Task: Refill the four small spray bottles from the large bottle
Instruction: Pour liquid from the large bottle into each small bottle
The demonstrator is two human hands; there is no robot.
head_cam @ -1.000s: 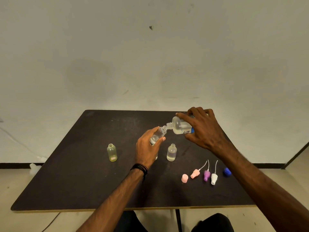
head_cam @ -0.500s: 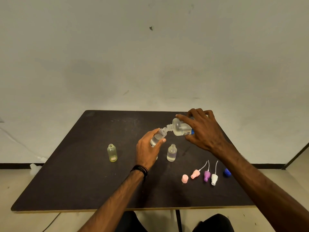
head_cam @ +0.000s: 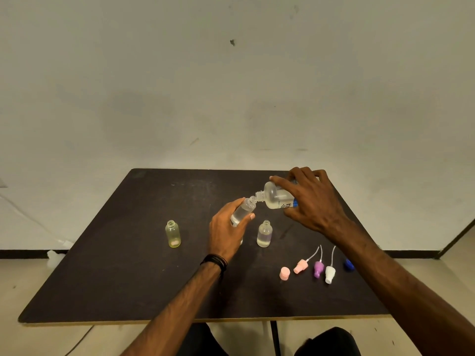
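The left hand [head_cam: 226,232] gripped a small bottle [head_cam: 243,210] tilted toward one o'clock. The right hand [head_cam: 312,201] gripped the large bottle [head_cam: 275,197], tipped with its neck at the small one's mouth; pouring appeared under way. At four o'clock of the left hand stood a clear bottle [head_cam: 264,233], liquid visible inside. At nine o'clock stood a yellowish bottle [head_cam: 173,233], apparently unfilled. A fourth could not be made out. Spray tops [head_cam: 317,268] lay loose on the table [head_cam: 102,278], none refitted.
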